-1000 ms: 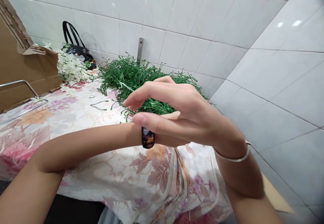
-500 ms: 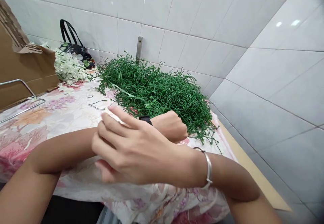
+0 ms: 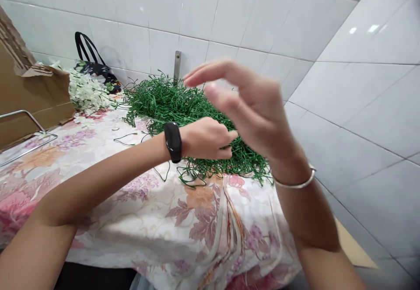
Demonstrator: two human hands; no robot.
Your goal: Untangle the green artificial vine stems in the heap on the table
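My left hand [image 3: 208,139], with a black wristband [image 3: 173,142], is over the near edge of a large tangled heap of green plastic stems [image 3: 157,99]. Its fingers are curled under, back of the hand up, and whatever they may hold is hidden. Higher and to the right is my right hand [image 3: 247,104], a silver bangle [image 3: 295,185] on its wrist. It is blurred by motion, with thumb and fingers apart and nothing seen between them. Part of the heap lies behind both hands.
White artificial flowers [image 3: 87,93] lie at the left, beside a cardboard box [image 3: 49,97] and a black floral bag [image 3: 98,73]. A bent metal wire stand [image 3: 42,138] is in front of the box. Pale strands [image 3: 223,220] hang over the floral tablecloth [image 3: 141,220]. Tiled walls stand behind and right.
My right hand has lifted up and to the right, away from across my left forearm. My left hand has moved slightly up and left, and its wristband is now fully in view.
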